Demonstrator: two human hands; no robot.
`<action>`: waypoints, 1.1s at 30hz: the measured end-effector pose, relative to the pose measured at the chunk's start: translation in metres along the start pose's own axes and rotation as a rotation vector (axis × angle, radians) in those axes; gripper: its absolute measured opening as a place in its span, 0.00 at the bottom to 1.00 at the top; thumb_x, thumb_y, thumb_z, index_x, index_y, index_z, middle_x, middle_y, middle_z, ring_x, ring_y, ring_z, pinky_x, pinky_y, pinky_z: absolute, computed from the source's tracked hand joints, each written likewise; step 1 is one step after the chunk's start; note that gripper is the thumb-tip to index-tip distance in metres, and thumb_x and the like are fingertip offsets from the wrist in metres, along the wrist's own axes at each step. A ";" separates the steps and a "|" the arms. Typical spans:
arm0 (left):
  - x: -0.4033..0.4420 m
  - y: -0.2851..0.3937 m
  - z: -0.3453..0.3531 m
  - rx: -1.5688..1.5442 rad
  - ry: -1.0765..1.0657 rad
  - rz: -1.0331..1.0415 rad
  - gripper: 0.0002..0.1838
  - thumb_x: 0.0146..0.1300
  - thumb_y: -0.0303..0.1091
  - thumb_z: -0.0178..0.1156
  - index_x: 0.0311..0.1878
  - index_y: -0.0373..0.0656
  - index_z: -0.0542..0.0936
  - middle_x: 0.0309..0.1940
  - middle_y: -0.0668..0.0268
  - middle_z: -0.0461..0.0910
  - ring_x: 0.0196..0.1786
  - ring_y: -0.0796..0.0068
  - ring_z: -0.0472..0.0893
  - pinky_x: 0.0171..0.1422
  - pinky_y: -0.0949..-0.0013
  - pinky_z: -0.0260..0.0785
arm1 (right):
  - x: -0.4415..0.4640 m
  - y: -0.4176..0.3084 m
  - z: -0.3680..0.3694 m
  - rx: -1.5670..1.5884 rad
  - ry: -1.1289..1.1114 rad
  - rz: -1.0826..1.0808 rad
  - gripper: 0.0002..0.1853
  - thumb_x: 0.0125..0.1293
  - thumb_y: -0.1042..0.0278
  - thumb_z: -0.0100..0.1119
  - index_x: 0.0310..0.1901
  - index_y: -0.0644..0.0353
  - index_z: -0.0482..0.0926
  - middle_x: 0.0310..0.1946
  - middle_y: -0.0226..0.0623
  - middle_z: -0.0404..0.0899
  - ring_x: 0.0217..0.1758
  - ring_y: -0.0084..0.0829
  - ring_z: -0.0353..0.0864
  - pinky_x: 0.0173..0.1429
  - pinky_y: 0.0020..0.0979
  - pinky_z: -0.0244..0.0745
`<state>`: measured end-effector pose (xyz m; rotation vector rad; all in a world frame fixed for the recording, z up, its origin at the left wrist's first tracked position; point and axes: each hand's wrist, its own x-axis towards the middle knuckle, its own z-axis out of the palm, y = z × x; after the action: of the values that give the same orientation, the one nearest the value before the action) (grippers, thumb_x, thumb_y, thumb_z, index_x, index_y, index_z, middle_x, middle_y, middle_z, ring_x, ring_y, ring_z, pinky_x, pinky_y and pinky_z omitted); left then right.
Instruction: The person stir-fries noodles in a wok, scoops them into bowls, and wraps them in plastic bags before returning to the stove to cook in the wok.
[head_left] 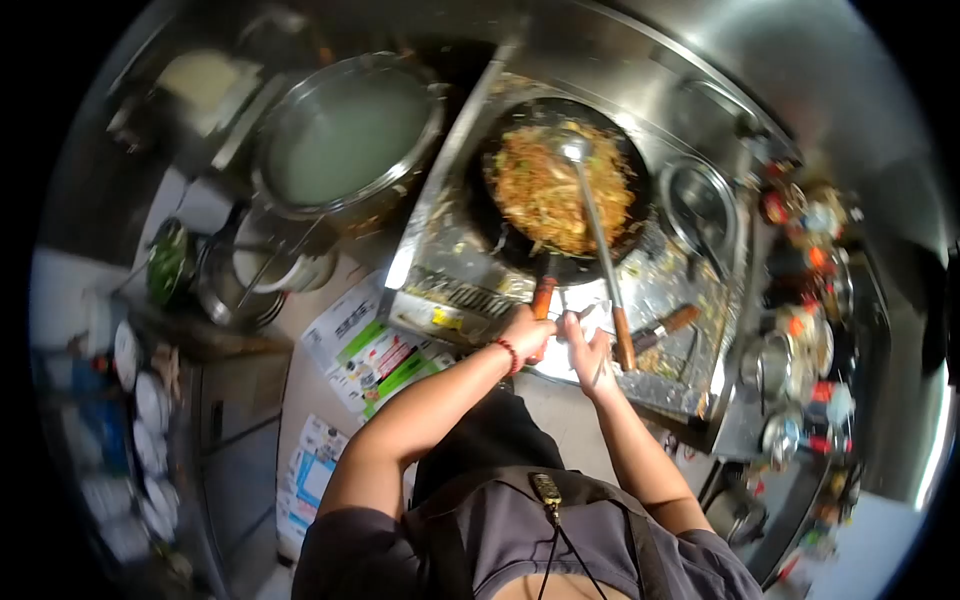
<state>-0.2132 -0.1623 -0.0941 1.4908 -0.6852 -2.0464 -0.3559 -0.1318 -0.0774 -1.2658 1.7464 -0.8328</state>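
Note:
A dark wok (642, 160) holds shredded, browned food with noodle-like strands and pale and green bits (550, 195). My left hand (527, 332), with a red bead bracelet at its wrist, is closed around the wok's reddish wooden handle (543, 295). A long-handled ladle (592, 215) rests with its bowl on the food, its wooden grip (623, 340) reaching toward me. My right hand (590, 358) is between the two handles, apart from the ladle grip. Between its thumb and fingers shows a crumpled white cloth-like piece (598, 318), partly hidden and blurred.
A wooden-handled tool (672, 325) lies on the stove top right of the ladle. Beyond it stand a metal strainer (700, 200) and several seasoning containers (810, 260). Left is a large pot of cloudy liquid (350, 135), with a white bucket (300, 265) below it.

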 end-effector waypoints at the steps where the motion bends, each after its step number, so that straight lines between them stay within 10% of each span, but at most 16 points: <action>1: -0.004 0.003 0.004 0.052 0.033 0.059 0.03 0.50 0.25 0.55 0.24 0.38 0.72 0.13 0.67 0.69 0.12 0.78 0.68 0.15 0.71 0.61 | 0.019 0.030 0.026 0.129 -0.047 0.214 0.29 0.61 0.47 0.56 0.48 0.71 0.73 0.41 0.37 0.76 0.40 0.28 0.74 0.41 0.29 0.70; 3: -0.022 0.010 0.013 -0.188 -0.009 0.265 0.04 0.46 0.27 0.58 0.25 0.38 0.74 0.14 0.66 0.70 0.12 0.77 0.68 0.12 0.71 0.59 | 0.045 0.024 0.030 0.660 -0.398 0.643 0.31 0.61 0.45 0.56 0.52 0.69 0.71 0.45 0.42 0.76 0.51 0.31 0.74 0.51 0.33 0.72; 6: -0.004 -0.001 0.013 0.215 0.130 0.221 0.09 0.43 0.26 0.59 0.30 0.35 0.76 0.16 0.64 0.72 0.13 0.76 0.69 0.11 0.72 0.60 | 0.079 0.088 0.054 1.073 -0.629 0.460 0.21 0.68 0.60 0.44 0.59 0.61 0.66 0.50 0.40 0.74 0.49 0.31 0.77 0.46 0.27 0.75; 10: 0.013 -0.011 0.019 0.149 0.272 0.213 0.09 0.42 0.25 0.58 0.31 0.33 0.76 0.17 0.61 0.75 0.14 0.74 0.73 0.12 0.71 0.63 | 0.074 0.032 0.046 0.707 -0.746 0.580 0.24 0.68 0.48 0.33 0.55 0.57 0.66 0.32 0.37 0.73 0.25 0.28 0.72 0.15 0.24 0.64; 14: 0.006 -0.017 0.028 0.001 0.307 0.367 0.09 0.43 0.22 0.55 0.31 0.29 0.77 0.19 0.58 0.78 0.17 0.72 0.79 0.13 0.69 0.68 | 0.076 0.041 0.039 0.921 -1.017 0.536 0.15 0.66 0.56 0.41 0.45 0.57 0.69 0.29 0.36 0.73 0.25 0.30 0.71 0.18 0.26 0.68; 21: -0.037 -0.039 0.029 -0.230 0.107 0.473 0.09 0.43 0.18 0.54 0.31 0.27 0.74 0.16 0.59 0.76 0.15 0.74 0.76 0.13 0.72 0.67 | 0.031 0.036 0.031 0.639 -0.574 0.295 0.18 0.64 0.63 0.47 0.44 0.73 0.72 0.33 0.40 0.73 0.31 0.26 0.75 0.26 0.21 0.69; 24: -0.098 -0.034 0.011 -0.252 -0.011 0.365 0.31 0.46 0.19 0.53 0.54 0.20 0.54 0.19 0.56 0.75 0.16 0.74 0.76 0.13 0.72 0.69 | 0.003 0.020 0.023 0.278 -0.729 0.104 0.18 0.65 0.65 0.44 0.47 0.73 0.72 0.34 0.40 0.73 0.32 0.24 0.75 0.28 0.20 0.69; 28: -0.147 -0.073 -0.007 -0.396 0.019 0.440 0.24 0.47 0.18 0.50 0.51 0.28 0.63 0.19 0.58 0.75 0.15 0.76 0.75 0.13 0.74 0.67 | -0.073 -0.008 0.052 0.623 -0.799 0.178 0.19 0.67 0.65 0.38 0.51 0.71 0.69 0.35 0.40 0.74 0.35 0.24 0.74 0.31 0.17 0.70; 30: -0.188 -0.093 -0.028 -0.383 0.159 0.634 0.06 0.45 0.16 0.51 0.24 0.32 0.77 0.14 0.56 0.76 0.14 0.73 0.76 0.13 0.71 0.68 | -0.106 -0.019 0.073 0.589 -0.836 0.291 0.19 0.67 0.65 0.41 0.53 0.69 0.67 0.34 0.40 0.74 0.30 0.28 0.75 0.28 0.20 0.71; 33: -0.260 -0.124 -0.073 -0.447 0.109 0.780 0.07 0.44 0.17 0.50 0.22 0.33 0.78 0.14 0.61 0.77 0.12 0.77 0.74 0.13 0.75 0.65 | -0.164 -0.037 0.121 0.623 -0.918 0.314 0.16 0.60 0.75 0.52 0.51 0.64 0.67 0.34 0.39 0.74 0.28 0.30 0.76 0.28 0.26 0.74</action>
<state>-0.0878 0.0949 -0.0140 0.8720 -0.5865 -1.3809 -0.2045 0.0084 -0.0633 -0.7237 0.8093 -0.4293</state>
